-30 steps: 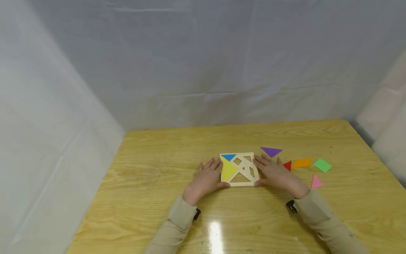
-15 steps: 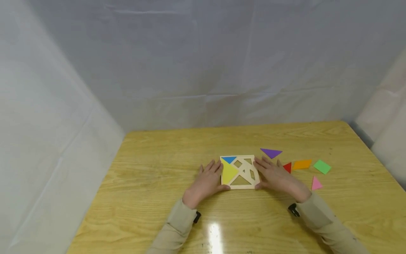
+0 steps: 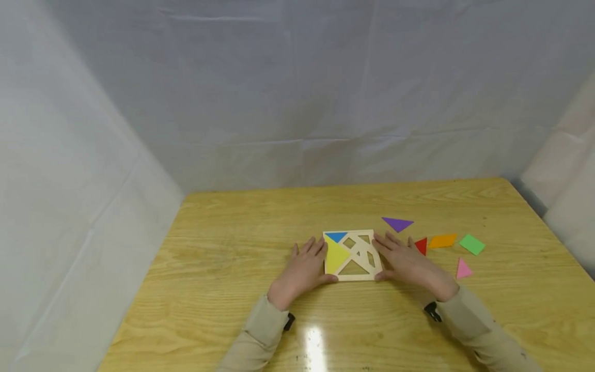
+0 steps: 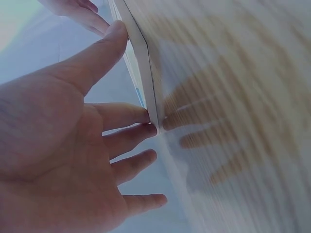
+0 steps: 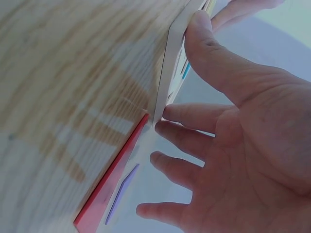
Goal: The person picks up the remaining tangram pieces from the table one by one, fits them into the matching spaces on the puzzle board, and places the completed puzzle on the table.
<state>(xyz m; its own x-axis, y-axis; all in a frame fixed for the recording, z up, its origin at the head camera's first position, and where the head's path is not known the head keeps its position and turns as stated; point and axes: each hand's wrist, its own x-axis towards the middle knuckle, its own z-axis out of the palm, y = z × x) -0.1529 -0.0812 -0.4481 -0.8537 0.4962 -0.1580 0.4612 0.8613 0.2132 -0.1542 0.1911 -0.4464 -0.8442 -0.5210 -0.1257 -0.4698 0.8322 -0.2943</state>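
A pale wooden tangram tray point(image 3: 355, 277) lies flat on the table, a yellow triangle point(image 3: 335, 254) and a blue triangle point(image 3: 336, 236) set in its left part. Bare cutouts show across the rest. My left hand point(image 3: 302, 271) touches the tray's left side with straight fingertips, its thumb at the near left corner. Opposite, the right hand point(image 3: 409, 263) rests its fingertips against the right side, thumb at the near right corner. Both wrist views show the fingers spread, with index and middle fingertips at the tray's edge. A red triangle point(image 3: 421, 246) lies partly hidden behind the right hand.
To the right lie a purple triangle point(image 3: 397, 224), an orange parallelogram point(image 3: 443, 241), a green square point(image 3: 472, 244) and a pink triangle point(image 3: 463, 268). The wooden table point(image 3: 223, 232) ends at a white sheet point(image 3: 297, 103) behind and at both sides.
The tray has slid slightly toward the person, both hands moving along with it. The loose pieces keep their places on the table.
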